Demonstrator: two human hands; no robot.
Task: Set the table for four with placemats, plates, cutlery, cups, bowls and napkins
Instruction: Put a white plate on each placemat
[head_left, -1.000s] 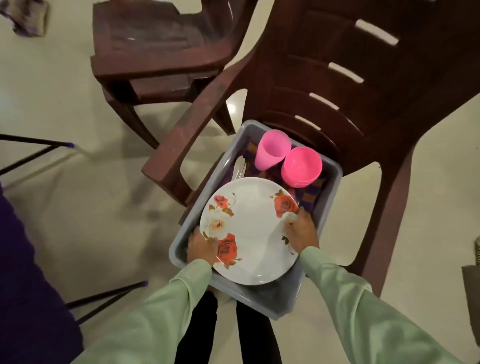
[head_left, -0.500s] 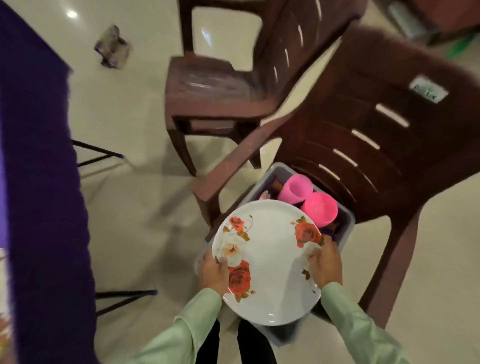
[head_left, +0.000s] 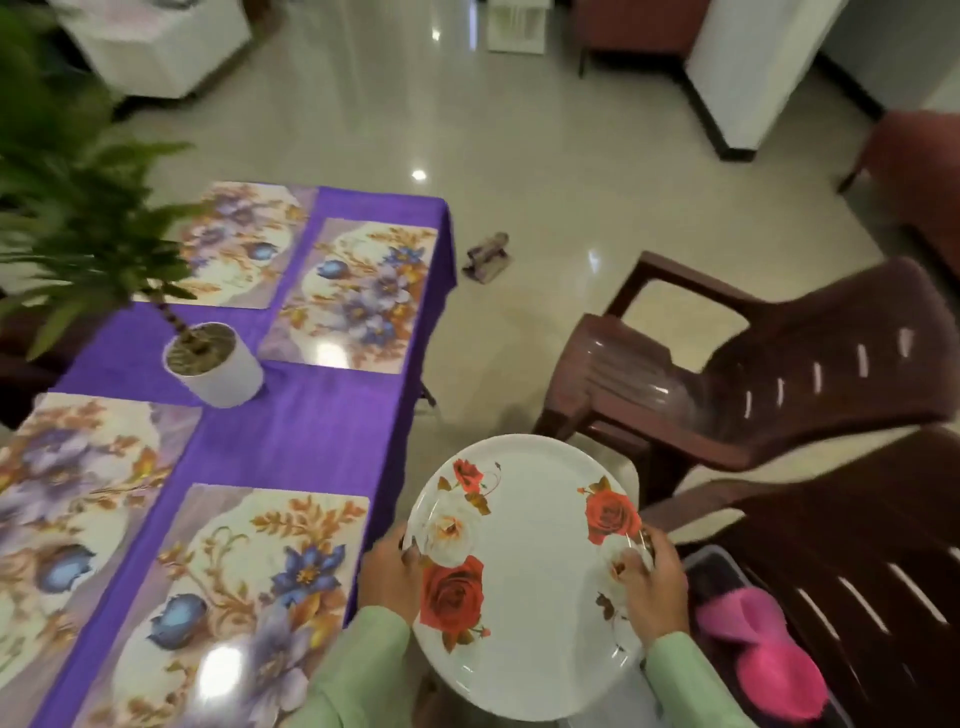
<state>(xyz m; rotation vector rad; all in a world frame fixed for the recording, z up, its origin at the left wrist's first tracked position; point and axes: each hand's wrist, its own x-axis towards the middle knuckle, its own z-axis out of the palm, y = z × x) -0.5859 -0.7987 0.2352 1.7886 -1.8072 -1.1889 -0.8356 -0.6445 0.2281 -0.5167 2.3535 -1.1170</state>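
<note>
A person holds a white round plate (head_left: 535, 545) printed with red and cream roses in both hands, in the air just to the right of the table's edge and not over any placemat. The left hand (head_left: 389, 571) grips the plate's left rim, with the thumb on the upper face and the fingers curled underneath. The right hand (head_left: 652, 587) grips the right rim in the same way, thumb pressed on the face near a rose. Both arms wear pale green sleeves (head_left: 358, 670). The table is covered by a purple tablecloth (head_left: 311, 431) and carries four floral placemats. The near right placemat (head_left: 234, 597) lies closest to the plate, with the near left placemat (head_left: 67, 499) beside it. The far right placemat (head_left: 358, 296) and the far left placemat (head_left: 234, 244) lie at the other end. A white pot (head_left: 218, 374) with a leafy green plant stands on the cloth between the two pairs. To the right of the plate, a grey bin (head_left: 714, 560) sits on the seat of a dark brown plastic chair (head_left: 872, 530) and holds blurred pink cups (head_left: 763, 660). A second brown plastic chair (head_left: 753, 384) stands behind it. A small dark object (head_left: 488, 257), too blurred to name, lies on the pale tiled floor beyond the table.
</note>
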